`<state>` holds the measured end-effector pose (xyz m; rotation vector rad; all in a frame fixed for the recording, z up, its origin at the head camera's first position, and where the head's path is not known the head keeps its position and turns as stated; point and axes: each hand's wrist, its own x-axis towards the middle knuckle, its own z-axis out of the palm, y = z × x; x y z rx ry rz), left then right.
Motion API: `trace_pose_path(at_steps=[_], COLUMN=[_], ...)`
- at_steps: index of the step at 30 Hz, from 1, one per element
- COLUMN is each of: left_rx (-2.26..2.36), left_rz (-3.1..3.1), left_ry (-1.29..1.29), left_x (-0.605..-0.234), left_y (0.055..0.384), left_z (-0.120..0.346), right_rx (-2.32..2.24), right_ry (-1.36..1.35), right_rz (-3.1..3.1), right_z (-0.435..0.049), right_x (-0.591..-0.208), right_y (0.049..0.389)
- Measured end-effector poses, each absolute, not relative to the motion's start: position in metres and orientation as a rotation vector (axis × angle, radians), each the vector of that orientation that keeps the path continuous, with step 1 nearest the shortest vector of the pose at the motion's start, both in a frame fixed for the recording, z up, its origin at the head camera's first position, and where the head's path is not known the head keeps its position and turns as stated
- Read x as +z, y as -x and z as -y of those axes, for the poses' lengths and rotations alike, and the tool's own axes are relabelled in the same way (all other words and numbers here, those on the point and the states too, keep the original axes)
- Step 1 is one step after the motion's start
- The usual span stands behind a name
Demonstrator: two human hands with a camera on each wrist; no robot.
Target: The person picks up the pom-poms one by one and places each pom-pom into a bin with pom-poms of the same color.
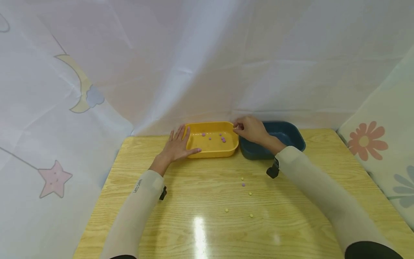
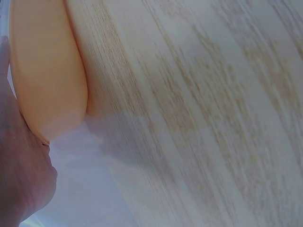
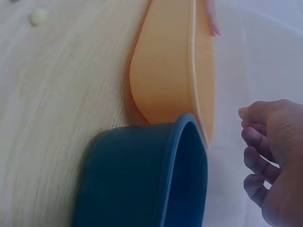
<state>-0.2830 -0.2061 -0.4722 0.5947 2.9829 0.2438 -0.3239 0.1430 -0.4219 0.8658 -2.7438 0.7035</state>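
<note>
My left hand (image 1: 176, 146) rests with spread fingers at the left end of a yellow tray (image 1: 211, 154), its thumb along the front rim. Several small purple balls (image 1: 223, 140) lie on the tray's floor. Above the place where the tray meets a dark blue bin (image 1: 258, 156), my right hand (image 1: 250, 128) has its fingers curled. In the right wrist view, the thumb and forefinger tips of the right hand (image 3: 279, 146) come together above the bin and tray; whether a small ball sits between them is hidden.
Several small yellow balls (image 1: 250, 194) and one purple ball (image 1: 243, 185) lie loose on the wooden table (image 1: 181, 223), in front of the containers. A pale printed cloth (image 1: 207, 72) hangs close behind the tray and bin.
</note>
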Motion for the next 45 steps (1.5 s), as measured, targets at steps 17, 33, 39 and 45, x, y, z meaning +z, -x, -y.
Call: trace_pose_path(at_steps=[17, 33, 39, 45], left_rx=[0.242, 0.261, 0.265, 0.258], left_rz=[-2.989, -2.986, -2.996, -2.993], left_ry=[-0.583, -0.583, -0.585, -0.583], left_x=[-0.471, -0.472, -0.471, -0.471], left_y=[0.283, 0.283, 0.283, 0.283], left_z=[0.204, 0.203, 0.204, 0.203], right_rx=[0.609, 0.598, 0.571, 0.639], right_ry=[-1.101, -1.295, -1.337, -1.397], right_rz=[2.656, 2.614, 2.688, 2.703], right_z=[-0.146, -0.155, -0.165, -0.178], right_x=[-0.420, -0.428, -0.435, -0.451], right_y=[0.271, 0.226, 0.216, 0.211])
